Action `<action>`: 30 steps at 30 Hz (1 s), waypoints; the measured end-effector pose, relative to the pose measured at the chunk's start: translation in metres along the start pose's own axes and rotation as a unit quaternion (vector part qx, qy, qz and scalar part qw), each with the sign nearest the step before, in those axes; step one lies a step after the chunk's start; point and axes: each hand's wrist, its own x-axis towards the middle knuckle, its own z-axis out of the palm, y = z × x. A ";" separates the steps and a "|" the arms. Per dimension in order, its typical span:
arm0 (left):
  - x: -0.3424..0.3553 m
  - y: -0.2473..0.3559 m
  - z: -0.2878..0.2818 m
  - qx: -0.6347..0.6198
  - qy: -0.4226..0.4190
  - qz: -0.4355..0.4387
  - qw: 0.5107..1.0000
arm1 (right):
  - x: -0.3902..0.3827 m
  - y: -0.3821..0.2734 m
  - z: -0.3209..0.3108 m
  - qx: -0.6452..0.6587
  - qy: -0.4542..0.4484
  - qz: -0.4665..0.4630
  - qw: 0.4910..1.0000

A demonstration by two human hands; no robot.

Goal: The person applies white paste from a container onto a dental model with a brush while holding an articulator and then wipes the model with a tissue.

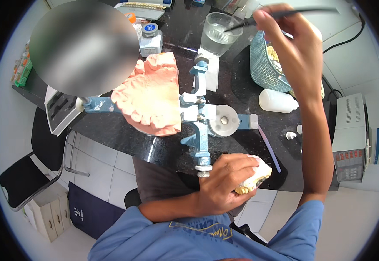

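My left hand (228,180) is wrapped round a small dental cast (259,176), white with yellowish teeth, just past the counter's near edge. Up at the right, my right hand (291,43) pinches a slim black brush (280,14). The brush's thin tip points down left at the mouth of a clear glass of water (219,37); whether it touches the water I cannot tell. Between my arms, a blue articulator (201,135) stands on the dark counter. Against its left side is a large pink dental cast (152,98).
A teal basket (263,65) and a white squeeze bottle (276,101) lie right of the glass. A purple-blue stick (269,148) rests near the articulator. Behind the pink cast stands a grey-capped jar (150,39). A blurred oval hides the upper left. A white machine (349,135) stands far right.
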 end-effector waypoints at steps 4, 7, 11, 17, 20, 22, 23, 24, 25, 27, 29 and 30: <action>0.000 0.000 -0.001 -0.017 -0.006 -0.002 1.000 | -0.048 -0.006 0.013 0.087 -0.060 0.042 0.994; 0.001 -0.002 0.000 -0.013 -0.008 0.002 1.000 | -0.068 0.001 0.020 0.047 -0.094 0.070 0.992; 0.001 -0.003 0.005 0.019 0.003 0.013 1.000 | -0.087 0.009 0.005 0.061 -0.107 0.061 0.991; -0.010 -0.008 0.007 0.046 0.001 -0.016 0.999 | -0.147 -0.028 -0.070 0.155 0.053 0.027 0.986; -0.010 -0.005 0.011 0.056 -0.008 -0.014 0.998 | -0.215 -0.038 -0.069 0.228 0.108 0.029 0.967; -0.011 -0.006 0.013 0.076 -0.012 -0.014 0.997 | -0.244 -0.041 -0.057 0.254 0.110 0.019 0.961; -0.011 -0.006 0.014 0.085 -0.014 -0.014 0.996 | -0.250 -0.043 -0.050 0.296 0.118 0.025 0.948; -0.010 -0.007 0.015 0.094 -0.013 -0.002 0.996 | -0.255 -0.041 -0.044 0.299 0.125 0.019 0.946; -0.010 -0.008 0.016 0.102 -0.012 0.004 0.995 | -0.259 -0.040 -0.039 0.302 0.131 0.013 0.944; -0.011 -0.010 0.018 0.116 -0.012 0.010 0.993 | -0.258 -0.040 -0.034 0.296 0.157 0.015 0.942; -0.011 -0.013 0.022 0.100 0.059 0.030 0.993 | -0.258 -0.038 -0.031 0.282 0.159 0.018 0.946; -0.012 -0.014 0.023 0.094 0.082 0.036 0.992 | -0.257 -0.038 -0.030 0.285 0.160 0.019 0.945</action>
